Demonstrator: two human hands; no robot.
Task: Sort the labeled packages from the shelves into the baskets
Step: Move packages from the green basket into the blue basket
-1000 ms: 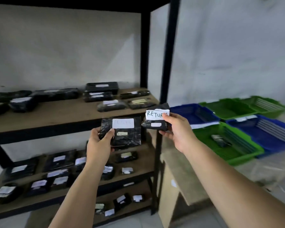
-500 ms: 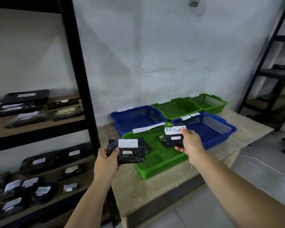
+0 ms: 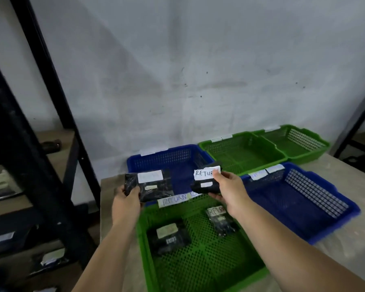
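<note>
Right hand (image 3: 226, 191): pinches RETURN-labelled package (image 3: 205, 180) above matching green basket (image 3: 198, 268), likely for dropping. Left hand (image 3: 125, 202): grips second package (image 3: 149, 185), label unreadable.

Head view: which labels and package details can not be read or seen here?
- Left package, head view: label writing too faint.
- Right package: last letter hidden by the right hand.
- Blue basket rim tags: too blurred.
- Shelf packages: blurred, partly hidden by the black post.
</note>
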